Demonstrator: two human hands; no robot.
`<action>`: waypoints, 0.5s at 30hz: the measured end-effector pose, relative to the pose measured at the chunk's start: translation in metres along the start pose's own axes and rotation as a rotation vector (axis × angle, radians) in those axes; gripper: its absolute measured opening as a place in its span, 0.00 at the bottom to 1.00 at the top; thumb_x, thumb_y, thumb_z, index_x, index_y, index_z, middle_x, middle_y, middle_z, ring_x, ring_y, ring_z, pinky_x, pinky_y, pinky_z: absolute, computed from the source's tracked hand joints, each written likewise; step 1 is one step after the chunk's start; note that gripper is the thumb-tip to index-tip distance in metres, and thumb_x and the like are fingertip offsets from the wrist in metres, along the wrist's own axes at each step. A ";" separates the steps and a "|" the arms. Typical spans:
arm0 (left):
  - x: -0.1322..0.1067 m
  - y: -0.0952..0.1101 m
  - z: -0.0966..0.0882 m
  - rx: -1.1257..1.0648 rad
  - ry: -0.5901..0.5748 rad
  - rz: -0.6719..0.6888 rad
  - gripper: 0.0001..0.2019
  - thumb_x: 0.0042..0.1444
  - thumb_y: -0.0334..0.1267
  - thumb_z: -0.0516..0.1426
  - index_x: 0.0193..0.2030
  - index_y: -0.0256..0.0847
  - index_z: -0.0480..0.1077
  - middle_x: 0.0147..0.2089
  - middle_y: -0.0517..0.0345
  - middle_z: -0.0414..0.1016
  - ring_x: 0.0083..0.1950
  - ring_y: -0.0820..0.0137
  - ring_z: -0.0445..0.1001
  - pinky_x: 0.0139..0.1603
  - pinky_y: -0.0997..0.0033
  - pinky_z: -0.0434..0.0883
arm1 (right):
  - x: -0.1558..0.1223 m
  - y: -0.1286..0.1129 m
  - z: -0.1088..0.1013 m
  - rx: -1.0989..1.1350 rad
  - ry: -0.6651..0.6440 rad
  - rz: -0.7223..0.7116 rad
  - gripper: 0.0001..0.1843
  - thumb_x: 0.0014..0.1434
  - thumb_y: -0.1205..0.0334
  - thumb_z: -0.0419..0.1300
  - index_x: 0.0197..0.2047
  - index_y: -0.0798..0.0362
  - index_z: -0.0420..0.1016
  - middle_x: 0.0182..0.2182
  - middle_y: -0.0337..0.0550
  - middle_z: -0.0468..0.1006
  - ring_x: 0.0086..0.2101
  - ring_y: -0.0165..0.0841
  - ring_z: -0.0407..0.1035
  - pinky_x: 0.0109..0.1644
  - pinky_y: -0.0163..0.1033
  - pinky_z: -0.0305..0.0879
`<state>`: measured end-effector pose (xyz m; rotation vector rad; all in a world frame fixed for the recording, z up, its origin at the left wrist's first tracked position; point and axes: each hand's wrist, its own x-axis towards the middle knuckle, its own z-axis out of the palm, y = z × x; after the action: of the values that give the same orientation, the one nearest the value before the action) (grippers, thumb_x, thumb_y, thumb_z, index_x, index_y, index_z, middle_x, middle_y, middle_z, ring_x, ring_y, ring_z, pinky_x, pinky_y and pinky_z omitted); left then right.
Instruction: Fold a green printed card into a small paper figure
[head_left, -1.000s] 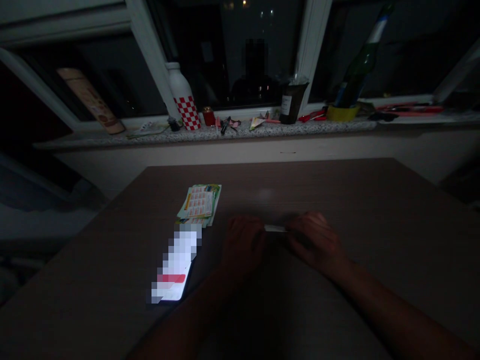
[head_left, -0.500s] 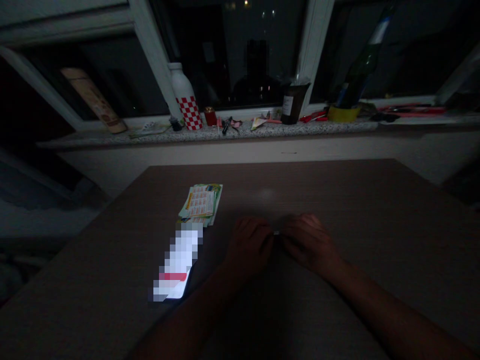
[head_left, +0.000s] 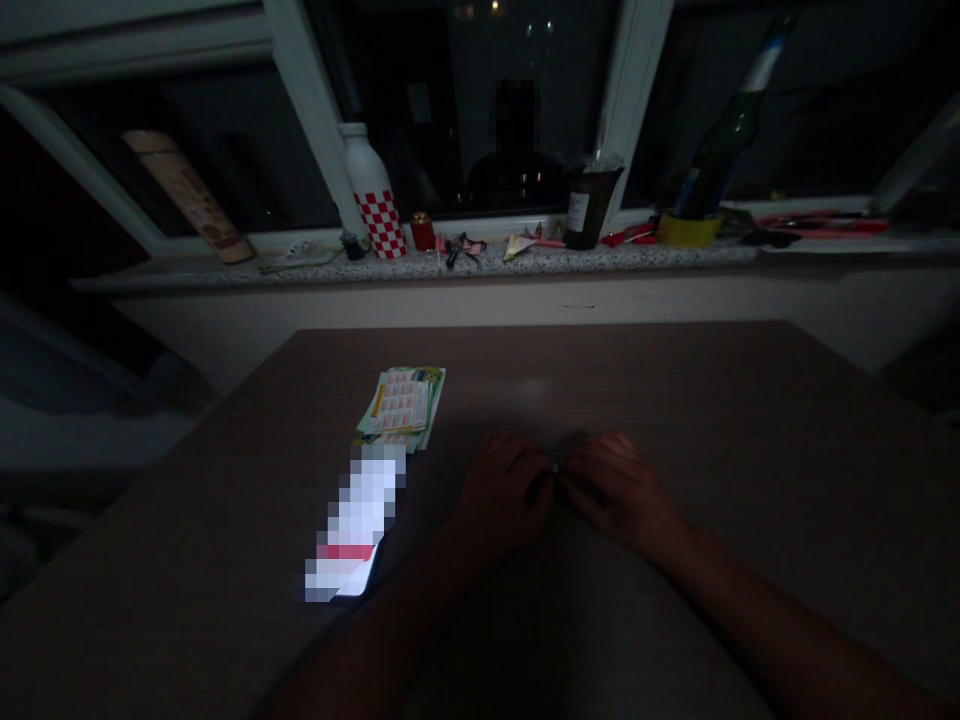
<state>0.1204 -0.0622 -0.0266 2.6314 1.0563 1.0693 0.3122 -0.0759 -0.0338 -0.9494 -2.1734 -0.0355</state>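
Note:
My left hand point(head_left: 506, 488) and my right hand point(head_left: 611, 485) meet over the middle of the wooden table point(head_left: 675, 400), fingertips almost touching. Both have curled, pinched fingers. Between them a tiny pale bit point(head_left: 555, 468) shows, too small and dark to name; the fingers hide the rest of it. Left of my left hand lies a lit phone point(head_left: 358, 525), its screen blurred out. Just beyond the phone is a loose stack of printed cards or tickets point(head_left: 401, 405), green and white with orange print.
Along the stone windowsill point(head_left: 300, 265) stand a tan flask point(head_left: 187, 195), a red-checked white bottle point(head_left: 379, 205), a small red jar point(head_left: 422, 232), a dark labelled bag point(head_left: 589, 208) and a green bottle point(head_left: 724, 150) in a yellow ring point(head_left: 688, 231). Small clutter lies among them.
My left hand has shifted slightly to the right, closer to my right hand, and the pale bit between them looks narrower. The phone and the stack have stayed in place.

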 end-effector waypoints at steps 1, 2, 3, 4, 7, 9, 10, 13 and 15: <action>0.000 0.000 0.001 -0.002 -0.006 0.004 0.04 0.56 0.33 0.53 0.36 0.40 0.69 0.41 0.53 0.73 0.44 0.64 0.68 0.49 0.59 0.65 | 0.000 -0.001 0.000 0.001 -0.009 0.000 0.06 0.57 0.67 0.58 0.39 0.52 0.73 0.33 0.46 0.77 0.38 0.38 0.70 0.43 0.46 0.63; 0.000 0.000 0.001 -0.004 -0.010 0.005 0.04 0.56 0.33 0.53 0.36 0.40 0.69 0.41 0.53 0.73 0.44 0.64 0.68 0.49 0.59 0.65 | 0.000 -0.001 0.001 0.002 -0.015 0.002 0.06 0.57 0.67 0.58 0.39 0.52 0.73 0.33 0.46 0.77 0.38 0.38 0.70 0.43 0.46 0.63; 0.000 0.000 0.002 -0.006 -0.013 0.005 0.04 0.56 0.33 0.53 0.36 0.40 0.69 0.41 0.53 0.73 0.44 0.64 0.68 0.49 0.60 0.65 | 0.000 -0.002 0.001 0.000 -0.021 0.004 0.06 0.58 0.66 0.57 0.39 0.51 0.73 0.33 0.46 0.77 0.38 0.38 0.69 0.43 0.46 0.63; 0.000 -0.001 0.002 -0.008 -0.018 0.004 0.04 0.56 0.33 0.53 0.36 0.40 0.69 0.40 0.53 0.73 0.44 0.64 0.68 0.49 0.60 0.65 | 0.001 -0.002 0.001 -0.002 -0.022 0.006 0.06 0.58 0.66 0.57 0.39 0.51 0.73 0.33 0.46 0.77 0.38 0.38 0.69 0.43 0.46 0.63; 0.000 -0.002 0.003 -0.004 -0.029 0.013 0.04 0.55 0.33 0.53 0.36 0.39 0.68 0.40 0.52 0.72 0.44 0.63 0.68 0.48 0.59 0.65 | 0.000 -0.002 0.001 -0.008 -0.031 -0.004 0.06 0.57 0.67 0.57 0.39 0.52 0.73 0.33 0.46 0.77 0.38 0.38 0.69 0.43 0.46 0.63; 0.001 -0.003 0.003 0.002 -0.027 0.023 0.03 0.54 0.33 0.54 0.35 0.39 0.68 0.39 0.52 0.72 0.43 0.63 0.68 0.47 0.60 0.65 | 0.000 -0.002 0.002 -0.007 -0.040 -0.013 0.06 0.57 0.67 0.58 0.39 0.53 0.72 0.33 0.46 0.77 0.38 0.38 0.69 0.43 0.46 0.63; 0.001 -0.003 0.003 0.005 -0.027 0.027 0.03 0.53 0.32 0.54 0.35 0.39 0.68 0.39 0.52 0.72 0.43 0.63 0.68 0.46 0.60 0.65 | 0.000 -0.002 0.002 -0.007 -0.043 -0.017 0.06 0.57 0.67 0.58 0.40 0.53 0.72 0.33 0.46 0.77 0.38 0.38 0.69 0.43 0.46 0.63; 0.002 -0.002 0.003 0.010 -0.042 0.032 0.03 0.52 0.32 0.54 0.34 0.39 0.67 0.38 0.52 0.72 0.42 0.64 0.68 0.45 0.60 0.65 | 0.000 -0.002 0.003 -0.006 -0.044 -0.023 0.06 0.58 0.67 0.57 0.40 0.53 0.73 0.33 0.46 0.77 0.38 0.39 0.69 0.43 0.46 0.64; 0.002 -0.002 0.004 0.012 -0.053 0.037 0.03 0.51 0.32 0.54 0.33 0.39 0.67 0.38 0.52 0.73 0.42 0.64 0.68 0.46 0.60 0.66 | 0.000 -0.003 0.003 0.001 -0.042 -0.029 0.07 0.58 0.67 0.56 0.39 0.53 0.73 0.33 0.46 0.77 0.38 0.39 0.69 0.43 0.46 0.64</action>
<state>0.1223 -0.0587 -0.0291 2.6831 1.0101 0.9976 0.3086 -0.0768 -0.0353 -0.9255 -2.2257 -0.0289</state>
